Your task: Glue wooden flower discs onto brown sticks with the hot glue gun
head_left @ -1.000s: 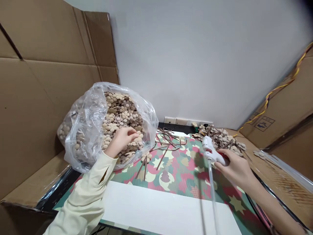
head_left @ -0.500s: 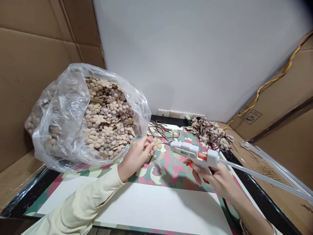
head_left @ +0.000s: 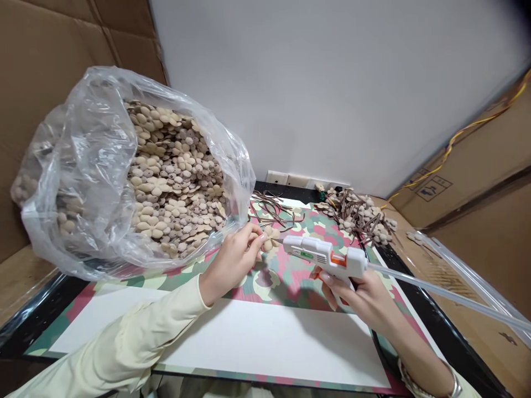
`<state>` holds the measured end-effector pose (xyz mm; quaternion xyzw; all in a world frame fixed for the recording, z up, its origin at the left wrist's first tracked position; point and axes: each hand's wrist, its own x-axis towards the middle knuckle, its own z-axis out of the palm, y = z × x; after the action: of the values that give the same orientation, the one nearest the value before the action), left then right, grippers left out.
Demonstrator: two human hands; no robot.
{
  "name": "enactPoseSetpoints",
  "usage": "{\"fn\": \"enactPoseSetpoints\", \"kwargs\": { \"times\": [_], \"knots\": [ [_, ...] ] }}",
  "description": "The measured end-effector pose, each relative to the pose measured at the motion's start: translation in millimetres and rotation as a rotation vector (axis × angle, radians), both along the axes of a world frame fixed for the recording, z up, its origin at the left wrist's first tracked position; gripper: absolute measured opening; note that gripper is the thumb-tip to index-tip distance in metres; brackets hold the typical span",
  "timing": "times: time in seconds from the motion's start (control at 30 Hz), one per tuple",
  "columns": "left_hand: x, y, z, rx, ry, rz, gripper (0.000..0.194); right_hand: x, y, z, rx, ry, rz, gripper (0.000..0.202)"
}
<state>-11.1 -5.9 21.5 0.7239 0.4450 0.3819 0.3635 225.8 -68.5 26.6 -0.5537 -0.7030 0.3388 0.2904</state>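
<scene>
Between its thumb and fingers, my left hand (head_left: pixel 237 253) pinches a beige flower (head_left: pixel 270 239) with rounded petals. A white hot glue gun (head_left: pixel 319 254) with orange parts is gripped in my right hand (head_left: pixel 360 293). Its nozzle points left and is right at the flower's edge; whether it touches, I cannot tell. A long clear glue stick (head_left: pixel 431 292) runs out of the gun's back. Left of my left hand, an open clear plastic bag (head_left: pixel 89 166) is filled with similar flowers (head_left: pixel 174 207). Brown thin strips (head_left: pixel 276 209) lie behind the held flower.
A pile of flowers with brown strips (head_left: pixel 360 215) lies at the back right. White paper (head_left: pixel 265 342) covers the front of a camouflage-patterned mat (head_left: pixel 298 293). Cardboard (head_left: pixel 477 171) stands on both sides, power sockets (head_left: pixel 296 181) at the wall. More clear sticks (head_left: pixel 464 268) lie at right.
The glue gun's nozzle and the flower have come closer together. The camera view has shifted a little, so the bag appears larger and higher.
</scene>
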Motion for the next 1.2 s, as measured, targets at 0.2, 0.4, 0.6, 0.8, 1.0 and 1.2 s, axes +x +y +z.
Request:
{"fn": "enactPoseSetpoints", "kwargs": {
  "times": [0.2, 0.4, 0.6, 0.8, 1.0, 1.2],
  "knots": [
    [0.9, 0.2, -0.7, 0.029, 0.035, 0.034, 0.018, 1.9, 0.5, -4.0, 0.000, 0.035, 0.011, 0.040],
    [1.8, -0.3, 0.7, 0.010, 0.023, 0.031, 0.018, 2.5, -0.6, -5.3, 0.007, 0.034, 0.003, 0.038],
    [2.3, -0.5, -0.1, 0.015, 0.015, 0.032, 0.019, 1.0, -2.6, -2.2, -0.019, 0.008, 0.006, 0.039],
    [2.2, -0.3, -1.5, 0.022, -0.004, 0.023, 0.019, 0.7, -3.0, -2.4, -0.024, 0.023, 0.001, 0.038],
    [2.6, -0.9, -2.2, 0.019, -0.010, 0.041, 0.017, 2.0, -3.9, -1.2, -0.018, 0.039, 0.019, 0.040],
    [3.2, -0.8, -2.3, 0.023, -0.015, 0.062, 0.016, 4.0, -4.0, -4.1, -0.018, 0.024, 0.002, 0.038]
  ]
}}
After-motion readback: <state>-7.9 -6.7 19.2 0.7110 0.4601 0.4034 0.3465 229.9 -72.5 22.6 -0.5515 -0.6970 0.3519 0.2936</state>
